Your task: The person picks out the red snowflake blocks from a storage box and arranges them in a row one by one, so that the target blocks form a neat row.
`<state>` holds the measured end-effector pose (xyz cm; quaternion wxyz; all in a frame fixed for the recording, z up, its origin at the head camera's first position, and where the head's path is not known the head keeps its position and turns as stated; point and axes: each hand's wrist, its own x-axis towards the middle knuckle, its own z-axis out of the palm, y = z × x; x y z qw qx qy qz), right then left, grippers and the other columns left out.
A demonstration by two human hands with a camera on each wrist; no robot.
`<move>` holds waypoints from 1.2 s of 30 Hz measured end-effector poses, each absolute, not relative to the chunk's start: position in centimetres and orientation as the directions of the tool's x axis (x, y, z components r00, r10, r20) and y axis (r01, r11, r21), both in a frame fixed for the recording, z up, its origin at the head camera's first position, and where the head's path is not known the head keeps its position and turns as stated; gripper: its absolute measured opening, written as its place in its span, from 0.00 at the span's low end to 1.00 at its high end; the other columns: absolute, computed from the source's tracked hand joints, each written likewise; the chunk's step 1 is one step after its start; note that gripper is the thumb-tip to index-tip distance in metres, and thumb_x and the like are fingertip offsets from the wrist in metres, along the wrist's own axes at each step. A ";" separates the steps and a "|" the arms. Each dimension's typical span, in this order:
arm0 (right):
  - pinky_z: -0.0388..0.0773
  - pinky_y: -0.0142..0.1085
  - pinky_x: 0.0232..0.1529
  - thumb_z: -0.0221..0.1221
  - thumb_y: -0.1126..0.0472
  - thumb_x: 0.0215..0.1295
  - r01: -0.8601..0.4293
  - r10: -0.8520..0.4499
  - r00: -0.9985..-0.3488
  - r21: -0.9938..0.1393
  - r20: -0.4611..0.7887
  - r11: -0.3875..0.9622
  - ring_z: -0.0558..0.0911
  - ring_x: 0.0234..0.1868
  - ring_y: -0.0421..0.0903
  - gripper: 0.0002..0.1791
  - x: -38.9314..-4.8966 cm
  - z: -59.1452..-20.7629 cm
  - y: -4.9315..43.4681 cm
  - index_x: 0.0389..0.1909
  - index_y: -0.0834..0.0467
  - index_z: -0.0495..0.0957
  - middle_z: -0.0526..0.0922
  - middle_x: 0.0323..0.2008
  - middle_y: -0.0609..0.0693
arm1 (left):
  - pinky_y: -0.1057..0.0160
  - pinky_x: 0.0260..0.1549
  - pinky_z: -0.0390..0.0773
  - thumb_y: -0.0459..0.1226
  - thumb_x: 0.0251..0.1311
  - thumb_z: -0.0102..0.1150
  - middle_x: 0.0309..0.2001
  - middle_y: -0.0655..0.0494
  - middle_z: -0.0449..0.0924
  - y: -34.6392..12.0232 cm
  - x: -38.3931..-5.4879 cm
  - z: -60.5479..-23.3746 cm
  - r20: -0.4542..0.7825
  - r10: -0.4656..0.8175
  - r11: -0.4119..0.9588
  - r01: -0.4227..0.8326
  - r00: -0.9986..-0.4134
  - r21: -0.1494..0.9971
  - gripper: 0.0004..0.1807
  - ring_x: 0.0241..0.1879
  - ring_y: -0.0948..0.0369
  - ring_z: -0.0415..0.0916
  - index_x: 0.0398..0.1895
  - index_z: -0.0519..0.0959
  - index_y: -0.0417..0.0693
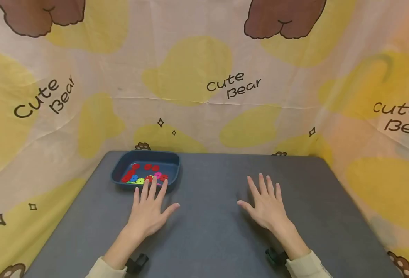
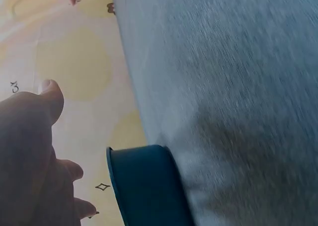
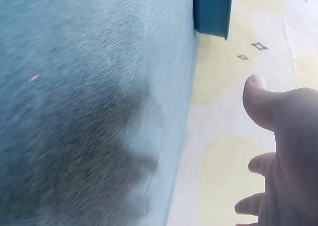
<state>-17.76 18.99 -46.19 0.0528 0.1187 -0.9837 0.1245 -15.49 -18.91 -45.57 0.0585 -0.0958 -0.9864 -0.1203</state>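
Note:
My left hand (image 1: 148,214) is spread with straight fingers, palm down above the grey table, its fingertips overlapping the near rim of a blue tray in the head view. That tray (image 1: 174,170) stands at the table's back left. Inside lie red round pieces (image 1: 151,167) and small flower-shaped pieces (image 1: 140,180) in blue, yellow-green, pink and red. My right hand (image 1: 267,208) hovers over the right half of the table, fingers spread, holding nothing. Each wrist view shows the hand from the thumb side with its shadow on the cloth; the tray's outer wall (image 2: 144,186) appears below the left fingers.
The grey table (image 1: 211,231) reaches back to a curtain (image 1: 197,127) printed with bears and yellow patches, which also hangs along both sides. Black wrist straps (image 1: 137,263) show under both wrists, next to the light sleeves (image 1: 308,266).

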 end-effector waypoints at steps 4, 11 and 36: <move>0.32 0.65 0.74 0.49 0.26 0.68 -0.275 -0.249 -0.960 -0.244 0.132 0.930 0.40 0.80 0.67 0.51 -18.3 -45.6 17.6 0.82 0.52 0.48 0.44 0.80 0.67 | 0.32 0.71 0.35 0.72 0.66 0.40 0.82 0.39 0.39 -20.2 -15.5 -45.5 0.131 0.171 0.959 0.195 -0.977 0.205 0.51 0.79 0.38 0.35 0.83 0.49 0.53; 0.37 0.63 0.75 0.50 0.31 0.71 -0.353 -0.324 -0.935 -0.275 0.146 0.894 0.43 0.80 0.66 0.48 -19.1 -44.5 13.9 0.82 0.52 0.49 0.46 0.79 0.67 | 0.32 0.71 0.40 0.68 0.68 0.45 0.80 0.36 0.44 -23.0 -15.9 -44.8 0.167 0.140 0.970 0.168 -0.976 0.174 0.48 0.78 0.35 0.39 0.82 0.51 0.52; 0.69 0.58 0.65 0.52 0.36 0.73 -0.369 -0.363 -0.922 -0.579 0.132 0.727 0.67 0.73 0.57 0.41 -24.8 -45.5 3.6 0.80 0.49 0.55 0.64 0.74 0.56 | 0.30 0.58 0.67 0.42 0.72 0.54 0.64 0.32 0.70 -31.6 -20.0 -44.4 0.507 -0.038 0.912 0.178 -0.861 0.370 0.26 0.64 0.35 0.65 0.66 0.71 0.34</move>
